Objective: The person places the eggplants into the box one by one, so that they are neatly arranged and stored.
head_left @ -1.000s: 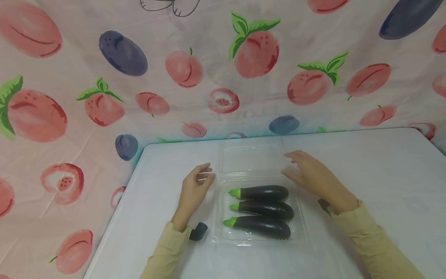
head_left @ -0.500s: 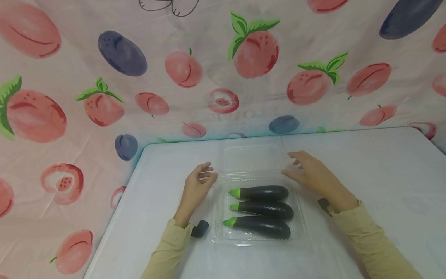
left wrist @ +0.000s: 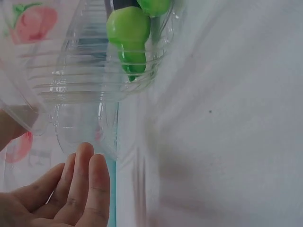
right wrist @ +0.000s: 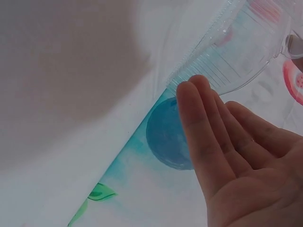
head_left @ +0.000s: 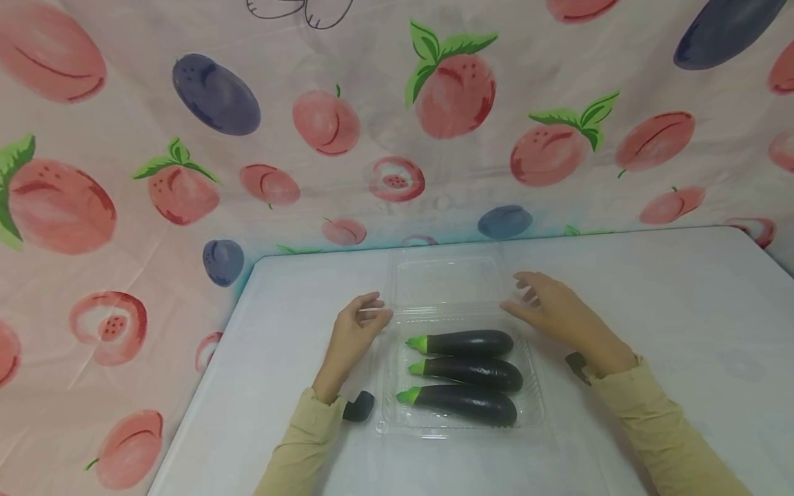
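A clear plastic clamshell box (head_left: pixel 459 434) lies with its lid (head_left: pixel 449 281) folded back towards the wall. Three dark eggplants (head_left: pixel 468 373) with green stem ends rest side by side in its base, stems to the left. My left hand (head_left: pixel 353 337) is at the box's left side near the hinge, fingers loosely bent. In the left wrist view, its fingertips (left wrist: pixel 98 170) stand near the clear plastic, with a green stem end (left wrist: pixel 129 28) above. On the opposite side my right hand (head_left: pixel 555 310) has its thumb near the hinge and its extended fingers (right wrist: pixel 196 118) beside the lid.
The box stands on a white-covered table (head_left: pixel 682 310), whose far edge meets a fruit-patterned cloth wall (head_left: pixel 397 69). Each wrist carries a small dark camera, such as the left one (head_left: pixel 358 406).
My left hand has shifted slightly right, its thumb now closer to the box's hinge. The right fingers have drawn a little away from the lid. The box and eggplants stay put.
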### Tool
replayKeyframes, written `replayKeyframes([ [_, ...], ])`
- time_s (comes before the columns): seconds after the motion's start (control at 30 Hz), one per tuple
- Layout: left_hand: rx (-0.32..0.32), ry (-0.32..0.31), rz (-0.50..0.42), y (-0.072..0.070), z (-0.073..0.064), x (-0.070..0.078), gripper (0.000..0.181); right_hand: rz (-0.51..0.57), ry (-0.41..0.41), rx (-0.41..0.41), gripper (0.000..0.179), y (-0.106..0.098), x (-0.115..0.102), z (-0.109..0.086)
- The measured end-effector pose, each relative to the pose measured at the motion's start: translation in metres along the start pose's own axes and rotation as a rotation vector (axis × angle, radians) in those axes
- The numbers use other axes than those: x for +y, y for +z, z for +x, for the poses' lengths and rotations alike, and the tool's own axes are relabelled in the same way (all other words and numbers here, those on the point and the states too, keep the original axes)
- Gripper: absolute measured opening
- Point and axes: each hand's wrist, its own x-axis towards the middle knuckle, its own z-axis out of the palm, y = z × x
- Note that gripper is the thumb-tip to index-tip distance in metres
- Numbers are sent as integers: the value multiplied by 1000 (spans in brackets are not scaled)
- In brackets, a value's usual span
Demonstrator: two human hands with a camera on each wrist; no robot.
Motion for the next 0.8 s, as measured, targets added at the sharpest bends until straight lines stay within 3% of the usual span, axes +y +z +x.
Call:
replayKeyframes([
  [0.57,-38,-31,-107,3,-1,4,53,18,0,-5,61,3,4,0],
  [0.8,-56,-42,-170,3,2,-3,54,29,5,-11,60,4,4,-1],
])
